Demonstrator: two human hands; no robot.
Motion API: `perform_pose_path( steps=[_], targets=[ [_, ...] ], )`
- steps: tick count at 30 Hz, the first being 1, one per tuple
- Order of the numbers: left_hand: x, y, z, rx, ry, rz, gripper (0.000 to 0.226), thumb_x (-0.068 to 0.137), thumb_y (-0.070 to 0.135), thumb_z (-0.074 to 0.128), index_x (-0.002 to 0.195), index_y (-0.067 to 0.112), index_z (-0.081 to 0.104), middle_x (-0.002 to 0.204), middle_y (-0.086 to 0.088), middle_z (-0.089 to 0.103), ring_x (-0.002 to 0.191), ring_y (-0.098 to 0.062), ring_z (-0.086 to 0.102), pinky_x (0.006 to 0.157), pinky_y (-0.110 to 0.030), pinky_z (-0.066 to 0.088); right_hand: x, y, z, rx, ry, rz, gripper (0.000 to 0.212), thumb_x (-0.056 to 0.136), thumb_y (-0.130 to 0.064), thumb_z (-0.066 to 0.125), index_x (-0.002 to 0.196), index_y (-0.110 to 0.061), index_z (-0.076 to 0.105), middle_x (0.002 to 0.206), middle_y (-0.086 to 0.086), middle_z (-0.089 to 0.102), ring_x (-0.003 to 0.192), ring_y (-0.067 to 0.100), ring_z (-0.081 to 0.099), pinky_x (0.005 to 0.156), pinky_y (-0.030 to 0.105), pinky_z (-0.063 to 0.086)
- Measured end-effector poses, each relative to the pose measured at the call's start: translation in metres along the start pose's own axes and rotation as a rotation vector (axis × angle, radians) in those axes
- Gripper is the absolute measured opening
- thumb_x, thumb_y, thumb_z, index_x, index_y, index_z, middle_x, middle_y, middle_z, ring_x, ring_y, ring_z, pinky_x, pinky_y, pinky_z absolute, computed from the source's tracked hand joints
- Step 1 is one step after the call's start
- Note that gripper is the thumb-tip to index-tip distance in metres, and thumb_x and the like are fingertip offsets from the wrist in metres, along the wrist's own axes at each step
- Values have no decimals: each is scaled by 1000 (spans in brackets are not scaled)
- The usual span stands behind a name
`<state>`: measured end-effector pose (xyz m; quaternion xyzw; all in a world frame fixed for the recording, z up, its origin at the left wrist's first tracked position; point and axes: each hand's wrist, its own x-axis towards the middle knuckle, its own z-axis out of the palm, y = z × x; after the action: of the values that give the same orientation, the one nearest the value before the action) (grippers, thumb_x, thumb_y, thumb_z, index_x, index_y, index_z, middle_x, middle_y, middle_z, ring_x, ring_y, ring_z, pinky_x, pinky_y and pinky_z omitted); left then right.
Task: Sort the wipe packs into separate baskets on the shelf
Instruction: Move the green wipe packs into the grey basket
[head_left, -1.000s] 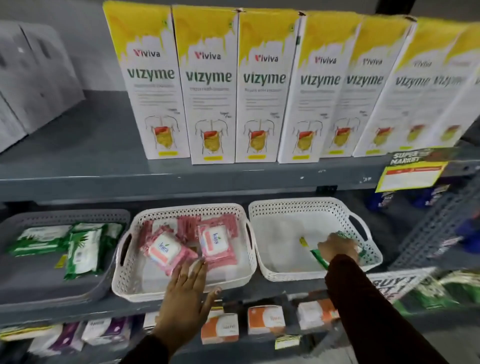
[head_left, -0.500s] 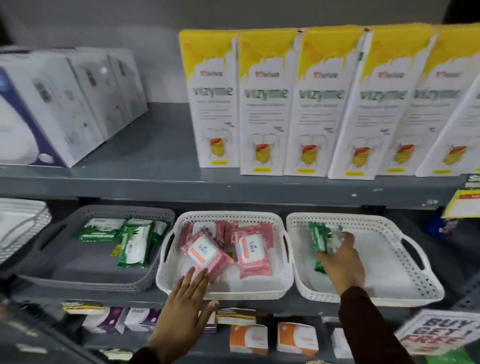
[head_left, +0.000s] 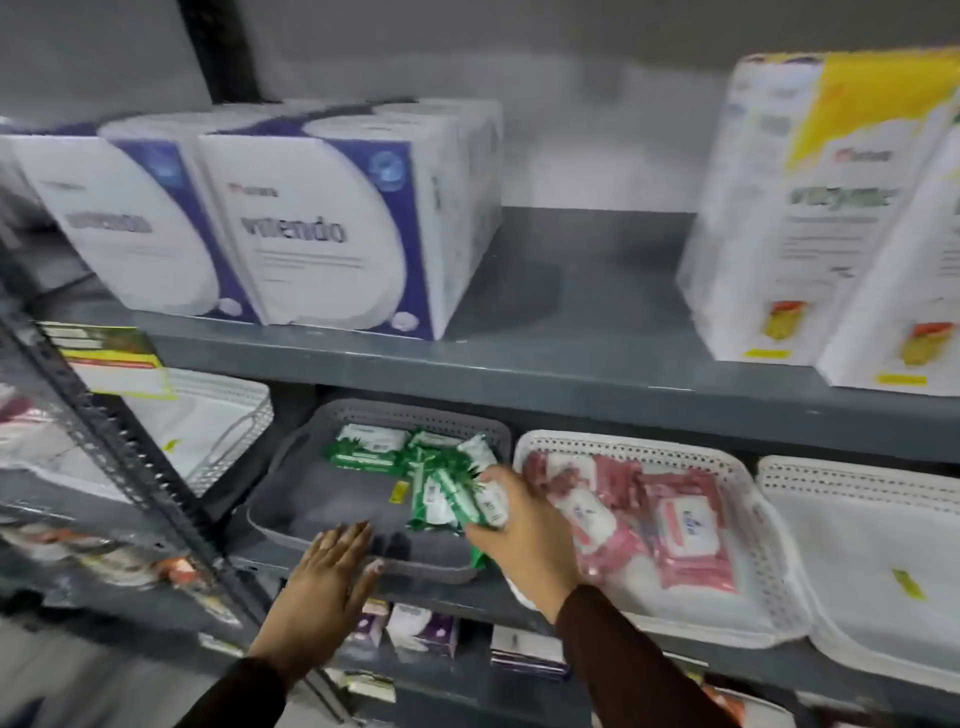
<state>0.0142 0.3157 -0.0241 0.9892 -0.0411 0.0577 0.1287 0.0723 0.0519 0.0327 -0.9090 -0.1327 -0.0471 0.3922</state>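
Note:
On the middle shelf a grey basket (head_left: 291, 499) holds several green wipe packs (head_left: 369, 449). My right hand (head_left: 524, 535) is shut on one green wipe pack (head_left: 467, 496) over the grey basket's right end. My left hand (head_left: 327, 582) lies flat with fingers spread against the grey basket's front rim, holding nothing. To the right, a white basket (head_left: 769, 571) contains several pink wipe packs (head_left: 685, 530). A second white basket (head_left: 857, 551) at the far right has only a small yellow tag in it.
The upper shelf carries white-and-purple boxes (head_left: 311, 223) on the left and yellow-and-white boxes (head_left: 810, 208) on the right. A perforated metal upright (head_left: 124, 457) slants across the left. Another white basket (head_left: 218, 421) sits behind it. Small boxes (head_left: 421, 629) fill the lower shelf.
My right hand carried the green pack leftward out of the far right white basket to the grey basket. My left hand shifted from the pink packs' basket to the grey basket's front. The view swung left.

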Motion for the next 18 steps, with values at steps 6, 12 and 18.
perform_pose_path(
  steps=[6, 12, 18],
  targets=[
    [-8, -26, -12, -36, 36, 151, 58, 101, 50, 27, 144, 14, 42, 146, -4, 45, 135, -21, 35, 115, -25, 5, 58, -60, 98, 49, -184, 35, 48, 75, -43, 73, 117, -37, 51, 116, 1, 70, 96, 28, 67, 73, 33, 48],
    [-14, -48, -16, -69, 58, 243, 52, 101, 42, 33, 145, 16, 41, 145, 1, 44, 135, -15, 28, 115, -21, 1, 99, -75, 161, -425, -203, -45, 39, 99, -46, 43, 125, -21, 59, 133, 13, 51, 121, 37, 46, 95, 48, 40],
    [-8, -48, -12, -64, 92, 201, 51, 99, 45, 34, 126, 12, 63, 125, -4, 65, 113, -24, 56, 102, -32, 30, 72, -63, 130, -382, -162, -18, 41, 99, -43, 43, 137, -32, 52, 145, 6, 46, 132, 33, 35, 101, 52, 27]
  ],
)
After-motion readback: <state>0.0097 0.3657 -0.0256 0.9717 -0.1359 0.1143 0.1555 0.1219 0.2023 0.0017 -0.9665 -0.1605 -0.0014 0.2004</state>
